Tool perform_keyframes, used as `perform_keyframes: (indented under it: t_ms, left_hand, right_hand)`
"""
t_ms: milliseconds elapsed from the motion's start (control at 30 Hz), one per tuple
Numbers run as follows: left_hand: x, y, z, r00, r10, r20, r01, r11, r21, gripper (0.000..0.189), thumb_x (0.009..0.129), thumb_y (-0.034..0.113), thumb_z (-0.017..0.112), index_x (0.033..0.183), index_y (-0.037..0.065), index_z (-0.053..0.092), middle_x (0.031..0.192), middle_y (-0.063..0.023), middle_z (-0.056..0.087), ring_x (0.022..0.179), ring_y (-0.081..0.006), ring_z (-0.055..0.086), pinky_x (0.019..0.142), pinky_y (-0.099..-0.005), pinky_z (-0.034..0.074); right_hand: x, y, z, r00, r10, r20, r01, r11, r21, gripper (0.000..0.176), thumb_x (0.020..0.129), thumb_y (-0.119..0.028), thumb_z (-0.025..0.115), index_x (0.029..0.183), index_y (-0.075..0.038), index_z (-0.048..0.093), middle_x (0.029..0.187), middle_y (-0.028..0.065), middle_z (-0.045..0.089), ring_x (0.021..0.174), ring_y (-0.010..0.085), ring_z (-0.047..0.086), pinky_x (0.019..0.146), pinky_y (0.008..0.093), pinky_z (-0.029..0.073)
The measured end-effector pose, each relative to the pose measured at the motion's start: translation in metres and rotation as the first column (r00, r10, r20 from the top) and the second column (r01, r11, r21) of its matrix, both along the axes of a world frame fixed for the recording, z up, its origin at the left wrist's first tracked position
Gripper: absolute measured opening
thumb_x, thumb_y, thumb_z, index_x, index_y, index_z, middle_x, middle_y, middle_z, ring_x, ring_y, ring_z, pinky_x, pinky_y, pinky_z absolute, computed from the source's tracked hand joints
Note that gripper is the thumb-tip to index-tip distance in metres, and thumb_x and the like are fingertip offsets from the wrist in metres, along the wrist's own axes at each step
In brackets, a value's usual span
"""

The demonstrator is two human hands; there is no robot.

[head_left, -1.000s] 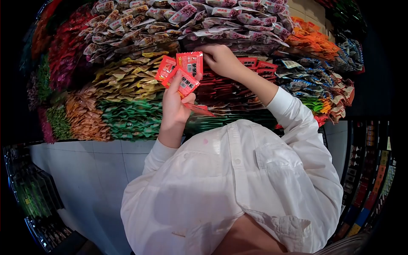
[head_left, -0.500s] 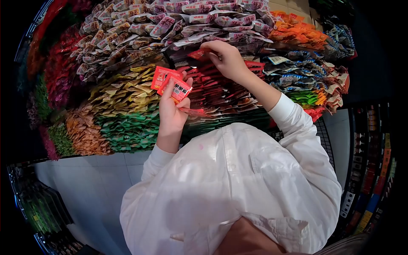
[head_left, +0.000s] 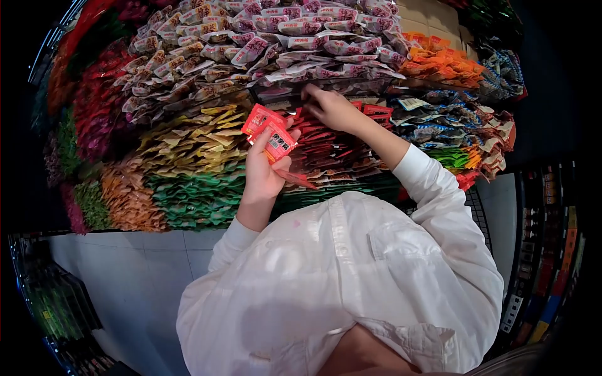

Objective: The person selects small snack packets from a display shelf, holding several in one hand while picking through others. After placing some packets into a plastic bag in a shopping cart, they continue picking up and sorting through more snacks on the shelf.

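Note:
In my left hand (head_left: pixel 263 175) are several small red packets (head_left: pixel 279 143), fanned between thumb and fingers, with another red packet (head_left: pixel 296 179) hanging at the lower edge of the palm. My right hand (head_left: pixel 331 110) is over the back edge of a section of dark red packets (head_left: pixel 332 150). Its fingers are bent and look apart, with no packet visible between them. Part of the fingertips is in shadow.
White and purple packets (head_left: pixel 301 42) fill the section behind my hands. Yellow packets (head_left: pixel 194 141) and green packets (head_left: pixel 197 197) lie left, blue-and-white packets (head_left: pixel 433 113) and orange packets (head_left: pixel 439 62) right. A dark divider (head_left: pixel 276 94) runs behind the red section.
The red packet that was at my right fingertips no longer shows there. My right hand sits slightly lower and farther right. My left hand and its packets have shifted right.

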State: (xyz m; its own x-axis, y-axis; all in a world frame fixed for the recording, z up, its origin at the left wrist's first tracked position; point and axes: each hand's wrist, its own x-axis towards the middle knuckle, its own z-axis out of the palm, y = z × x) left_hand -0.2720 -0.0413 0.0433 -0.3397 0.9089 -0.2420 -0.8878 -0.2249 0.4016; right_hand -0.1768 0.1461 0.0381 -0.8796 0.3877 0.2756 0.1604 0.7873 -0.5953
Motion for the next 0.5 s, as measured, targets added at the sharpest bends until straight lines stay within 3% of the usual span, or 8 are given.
perform_keyframes:
  t_ms: [133,200,233,267,333,367,433,500]
  left_hand:
    - [0.003,0.006,-0.002,0.998,-0.058,0.004,0.058,0.998,-0.001,0.031,0.093,0.019,0.047,0.12,0.006,0.044,0.114,-0.0111,0.057,0.1,-0.0245,0.06,0.034,-0.0156,0.032]
    - [0.008,0.008,0.003,0.992,-0.042,-0.117,0.034,0.997,-0.069,0.027,0.094,0.019,0.045,0.117,0.005,0.046,0.112,-0.0099,0.057,0.099,-0.0234,0.06,0.033,-0.016,0.031]
    - [0.012,0.01,0.008,0.992,-0.048,-0.114,0.04,0.997,-0.072,0.027,0.094,0.019,0.045,0.117,0.005,0.046,0.112,-0.0099,0.057,0.099,-0.0234,0.06,0.033,-0.016,0.031]
    - [0.018,0.013,0.014,0.987,-0.058,-0.151,0.043,0.994,-0.1,0.025,0.094,0.019,0.046,0.115,0.006,0.047,0.11,-0.009,0.057,0.098,-0.0234,0.06,0.033,-0.016,0.03]
    - [0.024,0.015,0.015,0.978,-0.087,-0.189,0.063,0.99,-0.13,0.023,0.094,0.019,0.047,0.114,0.008,0.048,0.108,-0.0081,0.057,0.097,-0.0234,0.061,0.033,-0.016,0.029]
    - [0.025,0.017,0.01,0.977,-0.117,-0.177,0.099,0.99,-0.104,0.024,0.094,0.018,0.047,0.115,0.008,0.047,0.109,-0.0083,0.057,0.097,-0.0236,0.061,0.033,-0.0158,0.029]
    - [0.029,0.02,0.01,0.975,-0.151,-0.166,0.136,0.986,-0.099,0.026,0.094,0.017,0.046,0.119,0.009,0.046,0.111,-0.0092,0.057,0.098,-0.0239,0.06,0.034,-0.015,0.029]
    - [0.03,0.019,0.008,0.981,-0.135,-0.136,0.124,0.988,-0.087,0.027,0.094,0.017,0.046,0.12,0.009,0.046,0.112,-0.0096,0.057,0.099,-0.0237,0.059,0.034,-0.0147,0.03]
  right_hand:
    - [0.004,-0.003,0.017,0.986,-0.046,0.162,0.035,0.997,0.071,0.025,0.089,-0.024,0.051,0.091,-0.001,0.06,0.084,0.0184,0.062,0.08,0.0363,0.059,0.069,0.0424,0.046]
    - [0.01,-0.007,0.027,0.993,-0.02,-0.118,0.025,0.999,0.038,0.028,0.09,-0.025,0.049,0.095,0.0,0.061,0.085,0.0172,0.063,0.08,0.0328,0.061,0.071,0.0379,0.047]
    - [0.011,-0.012,0.032,0.992,-0.052,-0.112,0.028,0.978,-0.207,0.025,0.089,-0.021,0.054,0.098,0.001,0.062,0.084,0.0114,0.065,0.08,0.0213,0.063,0.071,0.0307,0.048]
    - [0.013,-0.018,0.034,0.992,-0.06,-0.109,0.036,0.977,-0.211,0.025,0.089,-0.021,0.054,0.098,0.001,0.062,0.084,0.0114,0.065,0.08,0.0213,0.063,0.071,0.0307,0.048]
    - [0.017,-0.028,0.036,0.983,0.013,-0.184,-0.136,0.728,-0.672,0.021,0.086,-0.015,0.06,0.098,0.001,0.063,0.085,0.0054,0.066,0.08,0.0101,0.06,0.07,0.0252,0.048]
    - [0.02,-0.029,0.039,0.99,-0.041,-0.136,-0.071,0.686,-0.724,0.018,0.083,-0.01,0.063,0.097,0.002,0.065,0.086,0.0026,0.065,0.078,0.006,0.057,0.068,0.0224,0.047]
    - [0.026,-0.022,0.04,0.954,-0.165,-0.249,-0.029,0.779,-0.627,0.018,0.083,-0.01,0.063,0.096,0.002,0.065,0.085,0.0044,0.066,0.077,0.008,0.059,0.068,0.0236,0.049]
    - [0.031,-0.003,0.031,0.849,-0.253,-0.465,0.103,0.941,-0.323,0.017,0.081,-0.008,0.063,0.096,0.0,0.065,0.085,0.0086,0.067,0.075,0.0132,0.063,0.067,0.0255,0.05]
